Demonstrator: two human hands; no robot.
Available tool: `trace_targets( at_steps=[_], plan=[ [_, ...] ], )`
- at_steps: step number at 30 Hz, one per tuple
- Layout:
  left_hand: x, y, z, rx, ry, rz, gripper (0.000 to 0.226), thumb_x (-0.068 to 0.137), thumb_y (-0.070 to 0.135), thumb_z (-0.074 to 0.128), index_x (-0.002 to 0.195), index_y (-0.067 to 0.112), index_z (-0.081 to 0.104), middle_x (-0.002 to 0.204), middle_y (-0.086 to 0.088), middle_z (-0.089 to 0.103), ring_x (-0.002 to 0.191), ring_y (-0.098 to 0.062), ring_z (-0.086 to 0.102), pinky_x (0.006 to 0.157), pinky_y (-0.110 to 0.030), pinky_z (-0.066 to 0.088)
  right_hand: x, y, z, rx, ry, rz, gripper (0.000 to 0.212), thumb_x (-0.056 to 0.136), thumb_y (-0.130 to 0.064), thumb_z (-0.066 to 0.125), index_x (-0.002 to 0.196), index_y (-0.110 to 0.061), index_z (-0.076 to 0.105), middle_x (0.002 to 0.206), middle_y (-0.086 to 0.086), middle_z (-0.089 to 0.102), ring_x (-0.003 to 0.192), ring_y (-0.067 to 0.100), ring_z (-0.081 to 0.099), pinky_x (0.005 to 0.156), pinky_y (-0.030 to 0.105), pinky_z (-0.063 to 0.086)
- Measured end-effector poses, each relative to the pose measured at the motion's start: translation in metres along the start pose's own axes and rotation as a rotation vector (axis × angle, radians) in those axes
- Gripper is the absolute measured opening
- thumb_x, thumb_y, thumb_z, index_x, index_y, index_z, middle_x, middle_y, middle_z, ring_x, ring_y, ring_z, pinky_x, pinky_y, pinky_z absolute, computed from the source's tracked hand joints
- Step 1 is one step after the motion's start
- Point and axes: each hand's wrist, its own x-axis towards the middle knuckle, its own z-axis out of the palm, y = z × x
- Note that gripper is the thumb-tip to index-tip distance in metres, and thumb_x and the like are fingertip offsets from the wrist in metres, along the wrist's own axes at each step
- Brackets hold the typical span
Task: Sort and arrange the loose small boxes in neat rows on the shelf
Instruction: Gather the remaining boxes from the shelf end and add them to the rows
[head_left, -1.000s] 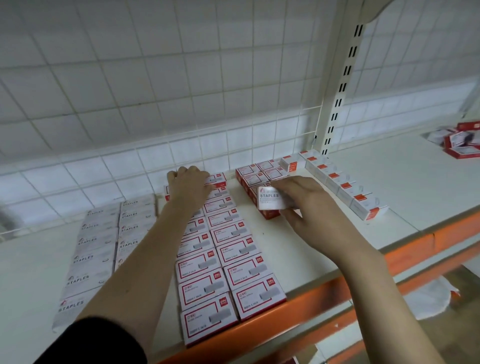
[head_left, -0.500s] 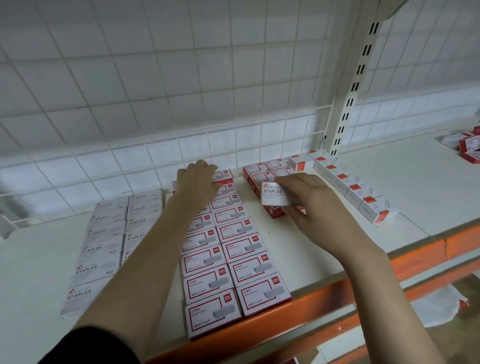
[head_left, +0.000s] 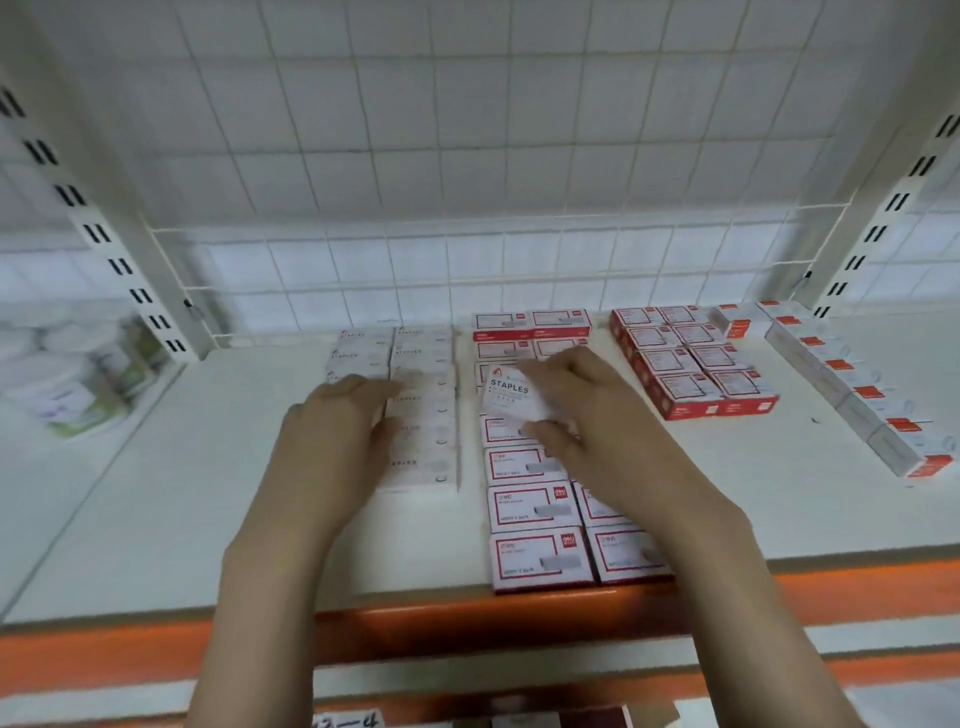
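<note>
Right hand (head_left: 587, 415) is seen pinching a white staples box (head_left: 511, 397), thumb below and fingers along its far edge, held tilted just above the red-framed rows (head_left: 535, 512). Left hand (head_left: 337, 431) is laid flat, fingers straight, on the near-left part of the white rows (head_left: 423, 410), touching them and gripping nothing.

The held box matches the white rows, and those lie directly to its left, across a narrow strip of bare shelf (head_left: 156, 493). A leftward carry is what the next move seems to call for. The box's long axis is seen running roughly left to right, much like the boxes in those rows, so little turning should be needed. The right hand has the box; the left is nearer the target and could steady the rows.

Open room is seen at the near end of the white rows, toward the orange front edge (head_left: 130, 649), and wide bare shelf further left. A stacked red block (head_left: 691, 374) and a slanted line of boxes (head_left: 857, 395) stand to the right, well apart. Some blur is noted, so exact fingertip contact cannot be told
</note>
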Motion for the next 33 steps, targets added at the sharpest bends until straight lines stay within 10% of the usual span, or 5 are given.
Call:
trace_targets(
  at_steps=[12,19,33],
  plan=[
    [-0.048,-0.039,-0.003,-0.014,0.003,-0.037,0.037,0.078,0.027,0.051,0.105,0.009,0.068,0.103,-0.014,0.067,0.089,-0.04,0.06,0.074,-0.05,0.052,-0.021,-0.06,0.06,-0.011,-0.216,-0.078,0.054,0.081,-0.017,0.067,0.132,-0.018,0.051,0.117,0.003,0.047,0.114,0.021,0.045,0.1,0.033,0.039],
    [-0.063,-0.044,-0.002,-0.052,-0.016,-0.026,0.045,0.081,0.037,0.042,0.106,0.01,0.067,0.109,-0.012,0.065,0.095,-0.038,0.059,0.079,-0.049,0.051,-0.026,-0.066,0.072,-0.026,-0.175,-0.063,0.041,0.08,-0.017,0.069,0.12,-0.019,0.062,0.118,-0.001,0.058,0.108,0.021,0.045,0.092,0.016,0.028],
    [-0.064,-0.048,0.004,-0.047,-0.006,-0.004,0.034,0.077,0.03,0.054,0.1,0.009,0.068,0.104,-0.011,0.062,0.094,-0.037,0.056,0.077,-0.051,0.05,-0.024,-0.068,0.083,-0.06,-0.062,-0.026,0.033,0.071,-0.017,0.063,0.102,-0.014,0.072,0.095,0.008,0.06,0.089,0.03,0.057,0.081,0.026,0.039]
  ],
)
